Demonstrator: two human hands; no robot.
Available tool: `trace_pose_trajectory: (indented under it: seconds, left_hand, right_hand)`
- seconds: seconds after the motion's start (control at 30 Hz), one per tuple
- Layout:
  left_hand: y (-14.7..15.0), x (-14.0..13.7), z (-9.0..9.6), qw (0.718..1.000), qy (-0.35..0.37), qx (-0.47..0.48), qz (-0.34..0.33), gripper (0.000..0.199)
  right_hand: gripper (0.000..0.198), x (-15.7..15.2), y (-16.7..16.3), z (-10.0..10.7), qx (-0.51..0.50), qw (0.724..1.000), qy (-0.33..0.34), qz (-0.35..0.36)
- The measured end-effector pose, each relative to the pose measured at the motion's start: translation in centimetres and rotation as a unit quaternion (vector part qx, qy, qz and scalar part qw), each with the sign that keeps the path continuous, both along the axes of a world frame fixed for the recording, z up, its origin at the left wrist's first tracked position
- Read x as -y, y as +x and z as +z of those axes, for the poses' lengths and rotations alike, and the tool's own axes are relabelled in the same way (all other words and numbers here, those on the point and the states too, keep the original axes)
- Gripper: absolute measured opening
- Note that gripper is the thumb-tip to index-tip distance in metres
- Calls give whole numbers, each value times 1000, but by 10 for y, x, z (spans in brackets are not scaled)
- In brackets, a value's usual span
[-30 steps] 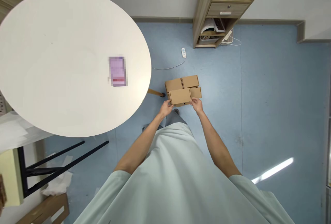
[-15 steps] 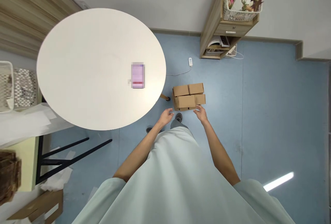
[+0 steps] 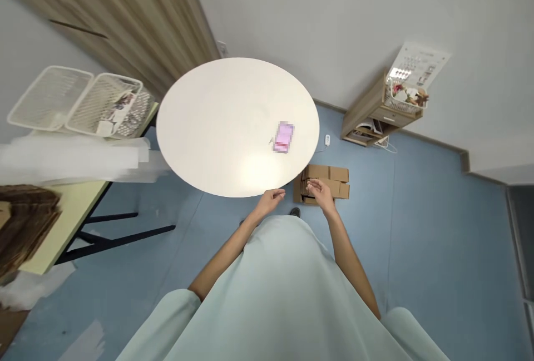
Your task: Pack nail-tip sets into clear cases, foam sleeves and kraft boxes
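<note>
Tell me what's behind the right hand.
Cardboard boxes piled on the blue floor show past the right hand; the parts directly behind it are covered and cannot be seen.

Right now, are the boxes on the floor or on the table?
On the floor: the boxes lie stacked beside the table, partly hidden by the right hand.

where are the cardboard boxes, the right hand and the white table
Cardboard boxes [image 3: 335, 186], head view: upper face of one box
Right hand [image 3: 322, 195], head view: its back
White table [image 3: 233, 127], head view: bare tabletop
</note>
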State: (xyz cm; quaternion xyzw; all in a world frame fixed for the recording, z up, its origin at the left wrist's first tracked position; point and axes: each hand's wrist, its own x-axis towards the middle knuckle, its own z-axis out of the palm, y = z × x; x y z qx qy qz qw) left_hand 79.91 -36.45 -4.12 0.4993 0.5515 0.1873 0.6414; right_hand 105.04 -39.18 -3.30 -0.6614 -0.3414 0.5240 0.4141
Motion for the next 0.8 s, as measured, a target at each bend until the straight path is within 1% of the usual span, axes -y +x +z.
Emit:
trace_pose_trajectory:
  seconds: [0.17,0.3,0.4,0.53,0.67,0.8]
  left_hand:
    - [-87,5,22,998,11,2,68,36]
    - [-161,16,35,990,38,24,130,38]
    - [-217,31,42,979,57,53,189,39]
    - [-281,53,48,963,44,46,263,41]
    - [-327,62,49,947,27,39,316,42]
    - [-363,54,50,938,20,20,346,44]
  right_hand:
    - [55,-15,-94,43,18,998,41,44]
    - [52,-16,-169,62,29,995,56,77]
    - [50,-16,-223,68,24,993,45,110]
    - [47,-21,-288,73,9,985,31,171]
    - [44,-35,-341,80,7,976,17,216]
    - [41,-59,-384,80,6,968,19,250]
